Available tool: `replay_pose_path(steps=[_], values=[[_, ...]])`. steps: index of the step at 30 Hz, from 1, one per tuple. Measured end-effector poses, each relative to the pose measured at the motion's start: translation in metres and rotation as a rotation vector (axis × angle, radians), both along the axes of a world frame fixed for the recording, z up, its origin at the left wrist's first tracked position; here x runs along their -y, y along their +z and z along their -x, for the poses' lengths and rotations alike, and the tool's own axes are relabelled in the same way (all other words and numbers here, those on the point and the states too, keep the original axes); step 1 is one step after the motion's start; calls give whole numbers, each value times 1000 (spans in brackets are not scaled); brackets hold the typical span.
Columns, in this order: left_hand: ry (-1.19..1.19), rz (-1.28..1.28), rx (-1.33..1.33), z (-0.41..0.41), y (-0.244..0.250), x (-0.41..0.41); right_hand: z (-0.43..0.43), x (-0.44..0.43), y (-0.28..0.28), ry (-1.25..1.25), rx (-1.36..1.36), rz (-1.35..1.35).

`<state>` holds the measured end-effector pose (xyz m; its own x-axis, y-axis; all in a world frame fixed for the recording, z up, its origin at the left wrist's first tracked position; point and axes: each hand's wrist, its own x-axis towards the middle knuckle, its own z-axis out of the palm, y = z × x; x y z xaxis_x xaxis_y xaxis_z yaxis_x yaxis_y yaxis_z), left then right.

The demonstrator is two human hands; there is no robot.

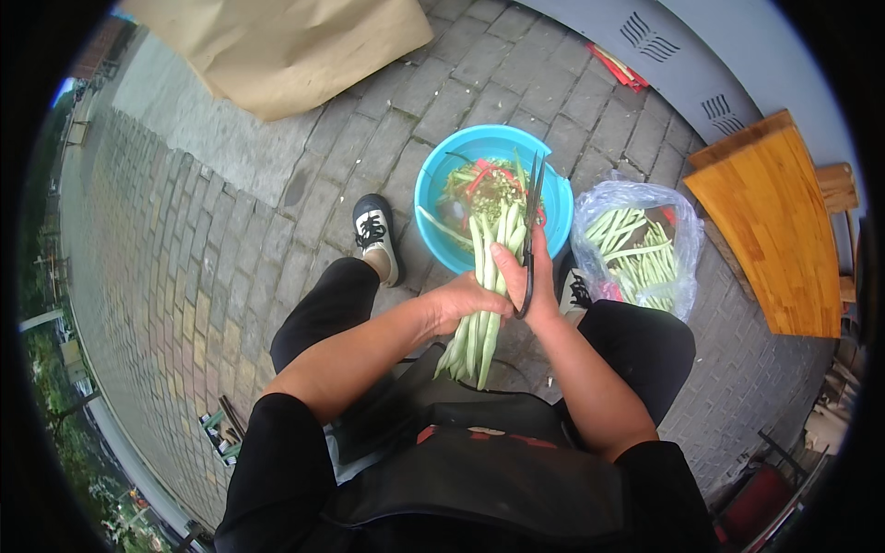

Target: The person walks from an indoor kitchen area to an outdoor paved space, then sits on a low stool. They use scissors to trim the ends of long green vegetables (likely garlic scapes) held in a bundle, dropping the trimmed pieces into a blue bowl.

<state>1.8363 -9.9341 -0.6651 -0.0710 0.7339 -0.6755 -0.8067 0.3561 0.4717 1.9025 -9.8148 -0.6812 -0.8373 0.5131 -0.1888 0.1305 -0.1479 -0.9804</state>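
Note:
My left hand [471, 301] grips a bunch of long green beans [477, 345] around its middle. The bunch points away from me, with its far ends above a light blue plastic basin [423, 228]. In my right hand [531, 280] is a pair of scissors [534, 193] with black handles, blades pointing away and appearing nearly together. My right thumb rests against the beans. Inside the basin are cut bean bits [487, 197] and red strips. To the right, an open clear plastic bag [584, 207] holds more green beans [646, 266].
A wooden board [767, 228] leans at the right, near a grey metal cabinet [643, 69] with vent slots. Red strips [619, 67] lie by its base. Brown sheet material [297, 55] hangs over the paving at the far left. My left shoe [373, 235] is beside the basin.

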Motion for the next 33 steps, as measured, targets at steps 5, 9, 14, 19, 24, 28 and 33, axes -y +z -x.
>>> replay_pose_path(steps=[5, 9, 14, 19, 24, 28, 33], values=[[311, 68, -267, 52, 5, 26, 15, -18, -7, -32, 171, 114], [824, -162, -314, 123, 30, 73, 28, -23, -92, -17, 239, 54], [901, -230, -361, 140, 46, 88, 78, 19, -168, 321, 446, -576], [857, -38, -350, 137, 41, 90, 113, 54, -203, 368, 580, -567], [696, 108, -350, 134, 33, 82, 117, 55, -210, 328, 484, -667], [566, 81, -264, 116, 20, 74, 117, 19, -122, 222, 147, -168], [426, -66, -144, 89, 25, 40, 101, -30, 23, 269, 37, 256]])
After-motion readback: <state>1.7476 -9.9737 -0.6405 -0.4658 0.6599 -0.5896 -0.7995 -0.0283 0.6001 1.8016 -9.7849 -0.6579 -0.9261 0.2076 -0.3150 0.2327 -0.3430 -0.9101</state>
